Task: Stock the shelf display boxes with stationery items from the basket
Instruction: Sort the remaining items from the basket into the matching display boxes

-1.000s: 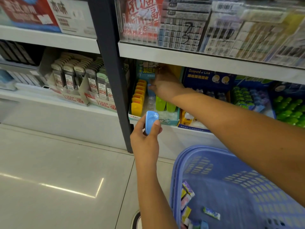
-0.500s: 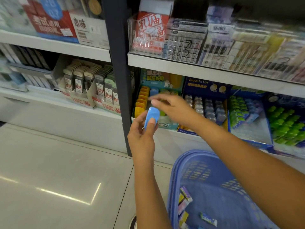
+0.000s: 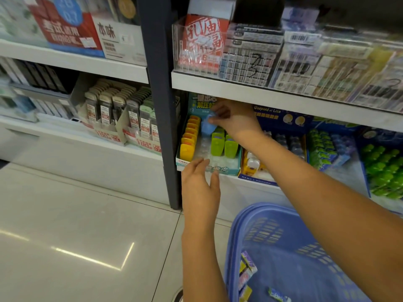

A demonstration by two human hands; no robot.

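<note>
Just inside the display box (image 3: 226,170), the right hand (image 3: 235,120) pinched a small blue item (image 3: 207,128) above the thinly filled middle row, between yellow pieces (image 3: 188,140) and green pieces (image 3: 224,142), apparently to fill that gap. Before the box's front edge, the left hand (image 3: 199,190) hung open, holding nothing. Below the box stood the basket (image 3: 257,209), a few packets (image 3: 247,271) lying in it.

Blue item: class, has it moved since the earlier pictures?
Yes: the blue item passed from left hand to right hand, past the front edge of the display box, deeper in.
</note>
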